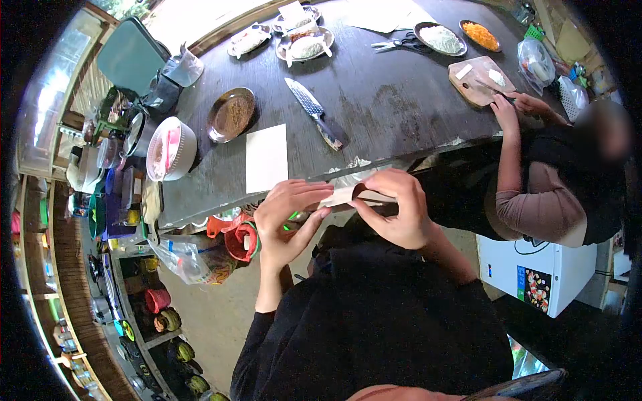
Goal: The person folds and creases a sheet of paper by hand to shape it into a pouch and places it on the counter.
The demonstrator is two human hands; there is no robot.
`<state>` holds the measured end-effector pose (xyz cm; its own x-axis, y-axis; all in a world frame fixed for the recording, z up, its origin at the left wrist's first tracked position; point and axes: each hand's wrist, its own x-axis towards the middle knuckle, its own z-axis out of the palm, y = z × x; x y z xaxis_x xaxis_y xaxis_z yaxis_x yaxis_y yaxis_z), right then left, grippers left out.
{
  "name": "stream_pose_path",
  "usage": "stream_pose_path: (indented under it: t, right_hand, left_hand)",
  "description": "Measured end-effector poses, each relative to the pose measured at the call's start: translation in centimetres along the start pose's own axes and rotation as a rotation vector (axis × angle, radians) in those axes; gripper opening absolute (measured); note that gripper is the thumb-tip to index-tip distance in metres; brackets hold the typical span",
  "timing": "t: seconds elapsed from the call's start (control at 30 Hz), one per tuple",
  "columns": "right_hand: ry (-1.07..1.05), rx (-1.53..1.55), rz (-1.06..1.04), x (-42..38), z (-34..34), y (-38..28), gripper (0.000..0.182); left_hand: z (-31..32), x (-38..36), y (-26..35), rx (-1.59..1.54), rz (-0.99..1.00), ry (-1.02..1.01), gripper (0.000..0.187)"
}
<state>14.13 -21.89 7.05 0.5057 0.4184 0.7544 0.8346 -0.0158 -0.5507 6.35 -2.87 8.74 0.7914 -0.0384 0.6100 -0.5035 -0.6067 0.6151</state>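
Just off the table's near edge, a small curled or folded piece of pale paper [342,196] spans my two hands. My left hand [286,212] holds its left end, fingers over the top and thumb below. On the other end, my right hand [400,208] pinches it between thumb and fingers. A white sheet of paper [266,159] lies flat on the table, closest to my left hand. Beyond my hands rests a knife [311,110] with a dimpled blade, its handle towards me.
The dark table [374,127] carries a brown plate [231,115], a white basket [171,148], scissors [401,44], a plate of white shreds [439,39] and an orange-filled bowl [479,35]. At right, a co-worker's hands [511,110] work at a cutting board [480,80].
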Motion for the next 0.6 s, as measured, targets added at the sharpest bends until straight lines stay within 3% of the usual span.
stream_pose_path:
  t: [0.07,0.1,0.33,0.4,0.53,0.6]
  right_hand:
    - [0.017,-0.030,-0.143,0.1,-0.4,-0.1,0.051]
    - [0.041,0.014,-0.130,0.5,-0.4,-0.3,0.039]
    - [0.067,0.072,-0.179,0.6,-1.0,-0.4,0.037]
    - [0.078,-0.192,-0.268,0.7,-1.6,-0.5,0.033]
    - [0.175,-0.461,-0.199,-0.2,-1.8,-2.0,0.022]
    - [0.172,-0.431,-0.221,0.0,-2.0,-1.9,0.016]
  left_hand:
    - [0.4,-0.2,0.3,-0.063,-0.007,0.038,0.023]
    - [0.6,-0.4,0.4,-0.128,-0.012,0.076,0.019]
    - [2.7,-1.4,1.1,-0.180,-0.081,0.183,0.014]
    - [3.3,-1.7,0.9,-0.034,0.006,0.303,0.013]
    - [3.9,-2.1,0.4,0.085,0.133,0.464,0.014]
    - [4.2,-2.2,0.3,0.141,0.167,0.506,0.011]
